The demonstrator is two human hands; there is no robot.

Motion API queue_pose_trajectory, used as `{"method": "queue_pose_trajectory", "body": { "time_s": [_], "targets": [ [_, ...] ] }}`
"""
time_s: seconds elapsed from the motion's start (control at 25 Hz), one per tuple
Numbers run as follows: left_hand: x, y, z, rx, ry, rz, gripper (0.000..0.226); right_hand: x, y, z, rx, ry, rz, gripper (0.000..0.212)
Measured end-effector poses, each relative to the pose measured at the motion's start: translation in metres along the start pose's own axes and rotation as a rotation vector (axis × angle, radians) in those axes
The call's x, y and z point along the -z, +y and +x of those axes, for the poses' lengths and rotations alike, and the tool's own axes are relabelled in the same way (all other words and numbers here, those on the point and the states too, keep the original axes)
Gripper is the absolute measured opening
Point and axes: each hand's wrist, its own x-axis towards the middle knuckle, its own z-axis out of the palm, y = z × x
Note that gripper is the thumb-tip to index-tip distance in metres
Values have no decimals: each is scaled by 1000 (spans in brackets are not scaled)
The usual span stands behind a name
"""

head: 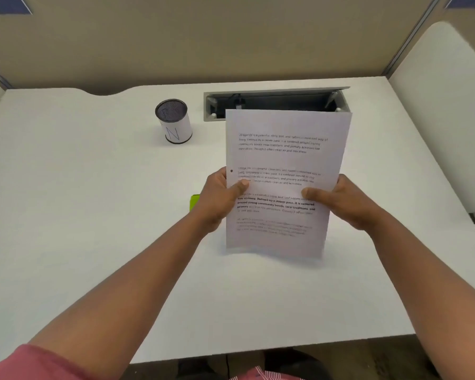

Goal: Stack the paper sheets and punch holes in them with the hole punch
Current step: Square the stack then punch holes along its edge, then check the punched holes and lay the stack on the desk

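I hold the white printed paper sheets (283,171) upright, my left hand (220,198) clamped on one side edge and my right hand (337,201) clamped on the other, thumbs in front. Their bottom edge is at the white tabletop (93,215), likely to square the stack. A green object (194,205), perhaps the hole punch, peeks from behind my left hand.

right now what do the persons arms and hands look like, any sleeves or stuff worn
Both forearms are bare, and the left hand and right hand show no gloves, rings or watch. A short reddish-pink sleeve covers the left upper arm at the frame's bottom corner; the right arm's sleeve is out of view.
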Motion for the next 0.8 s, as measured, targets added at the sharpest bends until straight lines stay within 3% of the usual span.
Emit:
{"method": "queue_pose_trajectory", "body": {
  "time_s": [0.08,0.32,0.48,0.8],
  "targets": [
    [-13,4,0,-121,28,69,20,0,-3,-13,68,80,28,23],
    [-51,5,-6,-343,105,88,38,-15,3,-39,219,337,179,34],
    [-62,-10,-3,-326,76,109,38,-21,20,-46,155,421,191,53],
    [-64,-16,-3,-340,51,191,41,-24,33,-46,156,416,191,49]
  ]
}}
